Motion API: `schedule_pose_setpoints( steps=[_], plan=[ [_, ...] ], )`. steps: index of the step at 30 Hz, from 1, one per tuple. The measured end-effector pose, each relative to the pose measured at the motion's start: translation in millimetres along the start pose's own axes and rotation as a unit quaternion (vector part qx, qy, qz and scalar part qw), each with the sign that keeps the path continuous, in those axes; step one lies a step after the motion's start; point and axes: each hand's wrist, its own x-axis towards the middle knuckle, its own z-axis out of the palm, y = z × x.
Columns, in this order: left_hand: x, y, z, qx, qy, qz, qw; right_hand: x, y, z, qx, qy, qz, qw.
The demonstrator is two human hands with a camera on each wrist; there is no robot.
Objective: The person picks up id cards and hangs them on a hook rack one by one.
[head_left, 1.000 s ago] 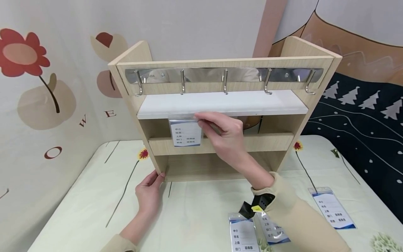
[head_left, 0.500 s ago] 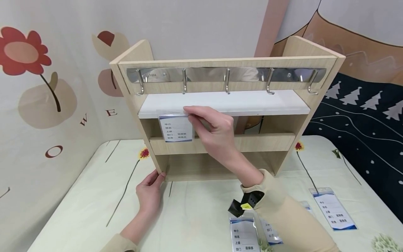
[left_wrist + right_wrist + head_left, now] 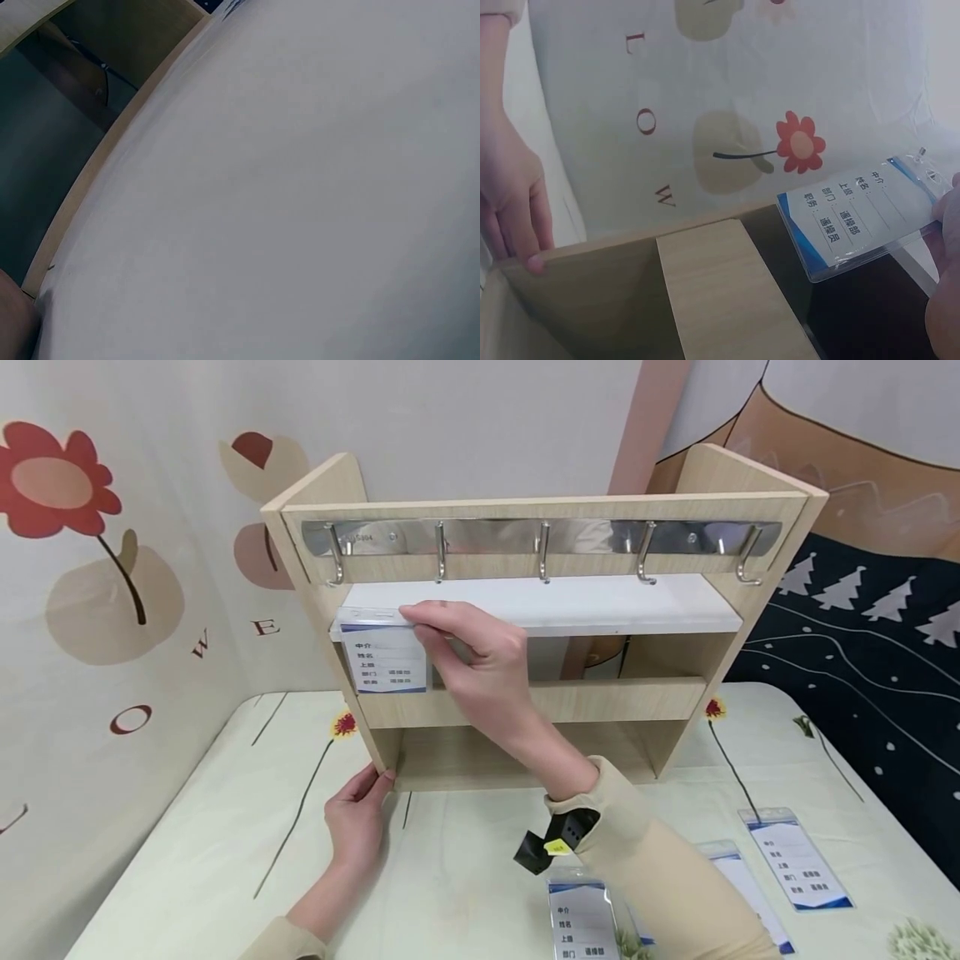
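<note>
Below the hooks (image 3: 440, 553), right hand (image 3: 480, 664) pinches badge (image 3: 384, 660) (top edge).

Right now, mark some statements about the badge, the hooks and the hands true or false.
1. The right hand pinches a badge holder by its top edge. True.
2. That badge holder already hangs on a hook. False: it is held in front of the white shelf, below the hook rail.
3. The left hand touches the wooden rack at its lower left corner. True.
4. A badge hangs on each of the five hooks. False: all the hooks are bare.
5. More badge holders lie on the tablecloth. True.
</note>
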Motion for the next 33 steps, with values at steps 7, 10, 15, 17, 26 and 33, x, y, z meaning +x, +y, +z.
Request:
schedule_pose_setpoints(
  steps=[7,10,15,17,26,33],
  plan=[
    [2.0,-0.7,0.8,-0.008,0.003,-0.011,0.9999,6.8,-1.3,10.9,0.013,-0.001,-0.007,0.9999],
    [1.9,-0.7,0.6,-0.017,0.004,-0.014,0.9997,9.6,-1.4,15.9,0.015,0.001,-0.012,0.9998],
    [1.6,0.3,0.5,-0.025,0.004,-0.020,0.9995,12.9,-1.7,22.2,0.011,0.000,-0.015,0.9998],
    [1.5,0.7,0.6,-0.026,0.002,-0.023,0.9994,14.0,-1.6,23.9,0.005,0.000,-0.015,0.9999],
    [1.5,0.2,1.7,-0.020,0.004,-0.021,0.9996,21.0,-4.7,29.6,-0.013,0.003,-0.021,0.9997],
    [3.4,-2.0,1.5,-0.012,0.010,-0.014,0.9998,24.6,-10.4,34.2,-0.014,0.004,-0.015,0.9998]
  ],
)
